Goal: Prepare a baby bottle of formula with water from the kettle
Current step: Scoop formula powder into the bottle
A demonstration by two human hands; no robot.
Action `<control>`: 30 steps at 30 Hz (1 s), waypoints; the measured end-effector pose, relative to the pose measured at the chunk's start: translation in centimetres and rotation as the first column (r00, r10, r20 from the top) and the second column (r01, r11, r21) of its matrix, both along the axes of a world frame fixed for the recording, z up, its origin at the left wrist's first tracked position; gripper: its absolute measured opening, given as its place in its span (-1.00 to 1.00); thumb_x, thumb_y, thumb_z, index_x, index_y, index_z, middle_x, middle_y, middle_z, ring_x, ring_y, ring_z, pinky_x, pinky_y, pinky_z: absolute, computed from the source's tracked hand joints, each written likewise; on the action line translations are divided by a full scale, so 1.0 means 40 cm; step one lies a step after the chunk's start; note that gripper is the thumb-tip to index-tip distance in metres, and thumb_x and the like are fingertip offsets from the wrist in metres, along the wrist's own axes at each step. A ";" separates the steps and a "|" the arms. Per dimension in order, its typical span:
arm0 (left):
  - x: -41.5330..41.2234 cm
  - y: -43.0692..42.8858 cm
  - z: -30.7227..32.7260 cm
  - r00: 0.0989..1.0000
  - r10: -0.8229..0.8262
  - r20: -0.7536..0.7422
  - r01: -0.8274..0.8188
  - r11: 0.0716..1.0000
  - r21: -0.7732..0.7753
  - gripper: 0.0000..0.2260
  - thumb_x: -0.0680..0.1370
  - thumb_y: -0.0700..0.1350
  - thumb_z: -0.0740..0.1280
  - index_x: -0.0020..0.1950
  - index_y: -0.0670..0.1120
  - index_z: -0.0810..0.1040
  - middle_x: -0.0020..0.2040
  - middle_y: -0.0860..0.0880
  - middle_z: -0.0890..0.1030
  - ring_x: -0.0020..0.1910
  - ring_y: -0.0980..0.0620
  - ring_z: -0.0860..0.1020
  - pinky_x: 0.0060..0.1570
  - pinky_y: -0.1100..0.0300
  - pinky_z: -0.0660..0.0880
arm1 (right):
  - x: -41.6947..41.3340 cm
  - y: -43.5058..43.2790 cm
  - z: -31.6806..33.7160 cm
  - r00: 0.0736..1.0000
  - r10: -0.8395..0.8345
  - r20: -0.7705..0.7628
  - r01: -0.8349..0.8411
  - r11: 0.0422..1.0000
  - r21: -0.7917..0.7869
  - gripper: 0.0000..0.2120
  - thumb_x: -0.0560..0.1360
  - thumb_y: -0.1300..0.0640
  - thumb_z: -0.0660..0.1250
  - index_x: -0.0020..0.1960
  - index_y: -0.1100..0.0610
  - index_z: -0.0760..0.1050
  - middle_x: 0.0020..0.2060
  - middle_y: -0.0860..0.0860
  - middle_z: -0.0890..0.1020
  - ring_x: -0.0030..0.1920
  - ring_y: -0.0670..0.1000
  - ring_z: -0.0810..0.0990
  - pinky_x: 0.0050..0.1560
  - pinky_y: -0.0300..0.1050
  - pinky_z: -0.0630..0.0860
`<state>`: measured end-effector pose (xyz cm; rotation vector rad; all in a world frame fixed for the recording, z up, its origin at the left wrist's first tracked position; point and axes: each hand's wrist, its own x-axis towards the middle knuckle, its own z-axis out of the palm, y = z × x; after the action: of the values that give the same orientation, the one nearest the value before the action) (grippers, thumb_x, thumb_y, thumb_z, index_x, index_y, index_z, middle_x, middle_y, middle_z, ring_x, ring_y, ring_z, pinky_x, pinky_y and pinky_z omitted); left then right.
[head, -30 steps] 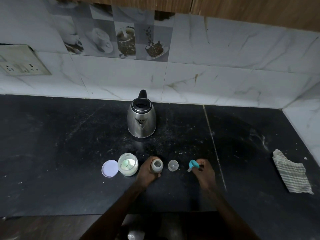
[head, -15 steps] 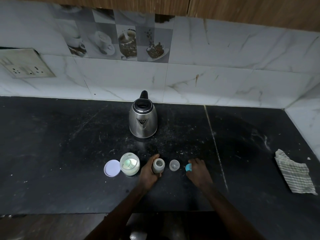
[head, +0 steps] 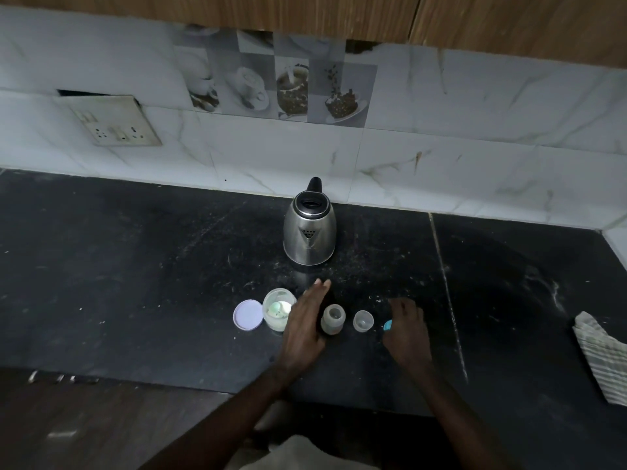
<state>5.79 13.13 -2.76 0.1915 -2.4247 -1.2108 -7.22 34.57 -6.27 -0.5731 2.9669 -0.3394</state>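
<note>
I see my left hand (head: 307, 320) flat and open, fingers spread wide and pointing toward the kettle (head: 309, 232), holding nothing. It hovers just beside the bottle (head: 333, 319), which stands upright and uncapped on the black counter (head: 135, 283), mouth up, so water can go straight in. I judge this hand is about to go for the kettle, which sits well back near the wall with its spout facing me and its handle at the rear.

My right hand (head: 407, 330) is curled loosely, palm down, over a small blue piece (head: 387, 324), probably the bottle's ring or teat; I cannot tell whether the fingers are touching it or just above it. Between that hand and the bottle stands a small clear cap (head: 363, 321), open side up, apart from both.

Left of the bottle is the open formula jar (head: 279, 308) with what seems to be a scoop inside, and its pale lid (head: 248, 315) lies flat just beside it, so the powder is ready to reach. A striped cloth (head: 602, 361) waits at the far right, handy for spills. Nothing looks poured yet; I cannot see any water in the bottle
</note>
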 end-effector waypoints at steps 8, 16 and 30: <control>0.050 -0.182 -0.015 0.930 0.216 0.297 -0.179 0.973 -0.146 -0.13 0.27 -0.26 0.36 0.61 -0.16 0.27 0.59 -0.14 0.32 0.59 -0.14 0.27 0.53 0.09 0.19 | 0.069 -0.237 0.115 0.988 0.131 -0.078 -0.151 0.903 -0.402 -0.50 0.33 0.41 0.40 0.26 0.19 0.58 0.24 0.09 0.54 0.25 0.12 0.51 0.32 -0.01 0.48; 0.061 -0.264 -0.049 0.847 0.031 0.530 -0.025 1.000 -0.019 0.01 0.32 -0.16 0.59 0.65 -0.16 0.13 0.58 -0.14 0.31 0.55 -0.09 0.32 0.45 0.23 0.24 | 0.148 -0.431 0.152 0.950 0.311 0.041 -0.283 0.907 -0.312 -0.86 0.52 0.17 0.32 0.02 0.07 0.63 -0.01 -0.01 0.63 -0.02 0.08 0.64 -0.07 0.02 0.56; 0.026 -0.333 -0.113 0.900 -0.156 0.407 0.158 0.987 0.028 -0.35 0.37 -0.01 0.57 0.37 -0.24 0.51 0.28 -0.11 0.58 0.27 -0.01 0.54 0.31 0.25 0.41 | 0.177 -0.627 0.167 0.905 0.199 0.376 -0.312 0.910 0.272 -0.64 0.61 0.09 0.26 0.38 0.15 0.55 0.35 0.11 0.60 0.34 0.16 0.58 0.28 0.03 0.51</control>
<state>6.83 -0.20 -7.26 0.2759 -2.8510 -1.3444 -0.16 9.49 0.41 -0.7655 2.4947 0.0754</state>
